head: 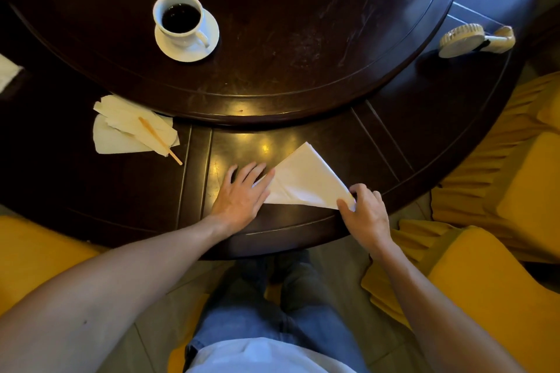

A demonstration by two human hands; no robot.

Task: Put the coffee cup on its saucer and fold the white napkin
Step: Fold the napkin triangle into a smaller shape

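A white coffee cup [178, 17] full of dark coffee stands on its white saucer [209, 42] on the raised turntable, far left of centre. The white napkin [306, 180] lies as a triangle on the near rim of the dark round table. My left hand [241, 195] presses flat on the napkin's left corner with straight fingers. My right hand [365, 212] pinches the napkin's right corner between thumb and fingers at the table's edge.
Crumpled napkins [127, 127] with a wooden stirrer [159, 139] lie at the left. A pale brush-like object [472, 39] sits at the table's right rim. Yellow-covered chairs [500, 281] flank me on both sides. The turntable's edge [272, 118] rises just beyond the napkin.
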